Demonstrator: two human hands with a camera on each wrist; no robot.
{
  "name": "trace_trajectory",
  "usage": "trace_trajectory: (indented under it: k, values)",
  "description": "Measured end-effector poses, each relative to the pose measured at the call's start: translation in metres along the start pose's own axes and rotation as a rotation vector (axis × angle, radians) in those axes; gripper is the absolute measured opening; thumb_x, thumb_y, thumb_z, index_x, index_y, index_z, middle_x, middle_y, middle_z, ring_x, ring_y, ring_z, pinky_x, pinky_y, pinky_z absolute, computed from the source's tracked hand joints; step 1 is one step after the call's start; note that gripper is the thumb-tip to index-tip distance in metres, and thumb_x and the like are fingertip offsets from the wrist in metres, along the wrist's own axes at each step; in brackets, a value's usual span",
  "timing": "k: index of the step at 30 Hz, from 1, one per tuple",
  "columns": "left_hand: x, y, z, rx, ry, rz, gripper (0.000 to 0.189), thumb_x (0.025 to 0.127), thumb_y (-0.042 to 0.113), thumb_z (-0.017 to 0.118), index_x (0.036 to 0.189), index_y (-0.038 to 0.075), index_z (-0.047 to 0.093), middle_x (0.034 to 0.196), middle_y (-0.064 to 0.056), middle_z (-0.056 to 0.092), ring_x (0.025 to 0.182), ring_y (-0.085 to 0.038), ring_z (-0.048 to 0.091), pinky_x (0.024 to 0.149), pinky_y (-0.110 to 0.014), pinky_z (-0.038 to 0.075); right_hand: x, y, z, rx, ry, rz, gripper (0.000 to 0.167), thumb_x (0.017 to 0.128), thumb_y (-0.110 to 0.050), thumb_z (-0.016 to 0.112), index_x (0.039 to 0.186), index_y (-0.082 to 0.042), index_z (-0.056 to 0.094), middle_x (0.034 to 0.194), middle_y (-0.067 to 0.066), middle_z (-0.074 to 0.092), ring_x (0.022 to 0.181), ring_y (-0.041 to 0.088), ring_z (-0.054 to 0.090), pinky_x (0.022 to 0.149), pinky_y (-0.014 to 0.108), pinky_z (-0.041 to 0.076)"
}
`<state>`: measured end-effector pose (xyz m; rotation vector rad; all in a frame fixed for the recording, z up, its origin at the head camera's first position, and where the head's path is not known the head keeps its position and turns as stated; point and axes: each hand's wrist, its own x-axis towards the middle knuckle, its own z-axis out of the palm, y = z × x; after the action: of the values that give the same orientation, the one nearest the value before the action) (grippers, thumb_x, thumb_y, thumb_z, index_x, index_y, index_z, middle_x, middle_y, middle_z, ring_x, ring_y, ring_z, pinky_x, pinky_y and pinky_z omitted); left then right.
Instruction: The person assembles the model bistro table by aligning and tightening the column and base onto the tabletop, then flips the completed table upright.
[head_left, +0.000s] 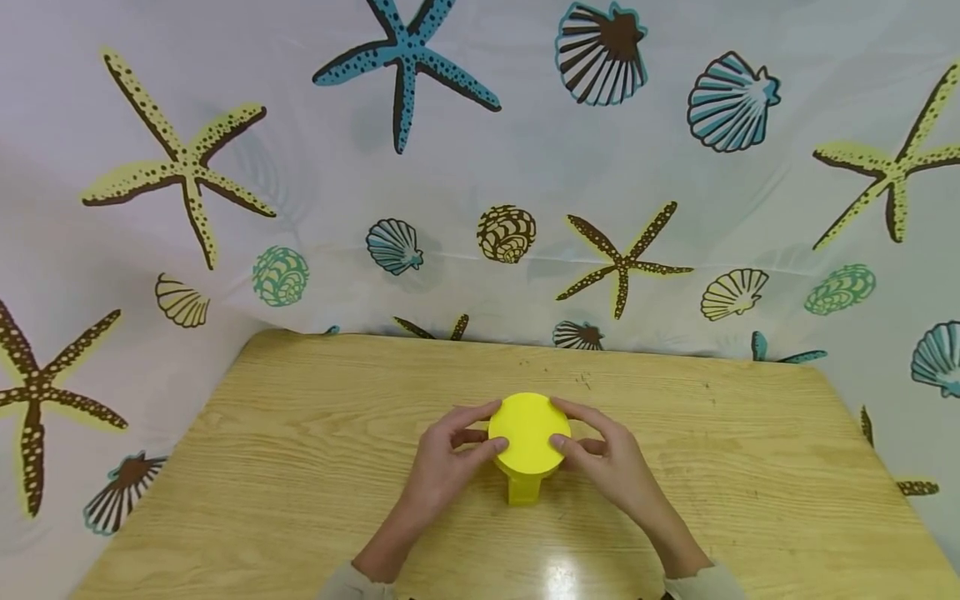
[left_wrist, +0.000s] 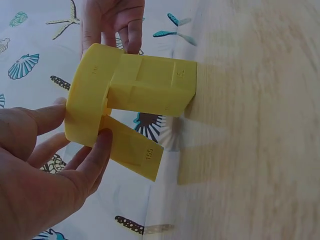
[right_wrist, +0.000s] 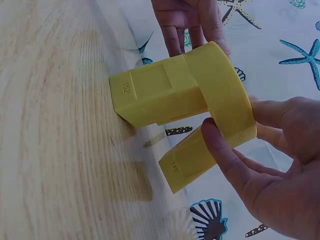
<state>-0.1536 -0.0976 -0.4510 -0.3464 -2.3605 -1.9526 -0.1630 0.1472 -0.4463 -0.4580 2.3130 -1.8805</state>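
Note:
A yellow, round-topped piece (head_left: 527,432) is held over the middle of the wooden table. My left hand (head_left: 448,454) grips the left side of its rim, and my right hand (head_left: 611,462) has the right side. Both thumbs lie near the top's edge. In the left wrist view, a wide block-like leg (left_wrist: 155,82) extends from the round part to the tabletop, seemingly touching it. Beside it a slimmer leg (left_wrist: 134,149) ends short of the wood. Raised digits mark the legs; the right wrist view shows the wide leg (right_wrist: 152,90) too.
The wooden table (head_left: 315,417) spreads out around both hands. A white cloth (head_left: 465,183) printed with starfish and shells hangs behind it and along both sides. Light glares off the wood near the front.

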Motion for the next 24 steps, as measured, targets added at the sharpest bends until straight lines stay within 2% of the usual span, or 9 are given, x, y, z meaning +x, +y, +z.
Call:
trace_trajectory:
  k: [7, 14, 21, 24]
  values:
    - [-0.001, -0.007, 0.000, 0.021, -0.022, -0.009, 0.043, 0.093, 0.006, 0.076, 0.135, 0.006, 0.067, 0.129, -0.011, 0.065, 0.105, -0.031, 0.070, 0.092, -0.029, 0.058, -0.003, 0.004, -0.001, 0.002, -0.036, 0.009, 0.049, 0.101, -0.019, 0.069, 0.147, -0.010, 0.057, 0.150, 0.019, 0.048, 0.087, 0.027, 0.076, 0.079, 0.048, 0.063]
    - [0.001, -0.008, -0.005, -0.007, -0.081, -0.045, 0.044, 0.094, 0.008, 0.076, 0.137, 0.008, 0.067, 0.132, -0.011, 0.064, 0.108, -0.033, 0.069, 0.088, -0.028, 0.060, -0.002, 0.004, -0.007, 0.017, -0.104, 0.011, 0.049, 0.101, -0.018, 0.068, 0.148, -0.008, 0.055, 0.145, 0.023, 0.047, 0.095, 0.031, 0.075, 0.081, 0.048, 0.062]
    - [0.002, -0.009, -0.005, -0.014, -0.119, -0.028, 0.044, 0.096, 0.009, 0.073, 0.139, 0.005, 0.064, 0.139, -0.015, 0.060, 0.111, -0.036, 0.068, 0.088, -0.028, 0.060, -0.001, 0.002, -0.010, 0.009, -0.117, 0.026, 0.050, 0.101, -0.017, 0.069, 0.147, -0.008, 0.055, 0.145, 0.023, 0.047, 0.094, 0.032, 0.075, 0.082, 0.048, 0.062]
    - [0.002, -0.011, -0.008, 0.015, -0.137, -0.027, 0.043, 0.098, 0.010, 0.071, 0.140, 0.006, 0.063, 0.141, -0.015, 0.058, 0.112, -0.035, 0.068, 0.089, -0.027, 0.059, -0.001, 0.004, -0.011, 0.013, -0.137, 0.032, 0.050, 0.101, -0.018, 0.069, 0.148, -0.008, 0.054, 0.147, 0.024, 0.046, 0.093, 0.034, 0.075, 0.082, 0.049, 0.062]
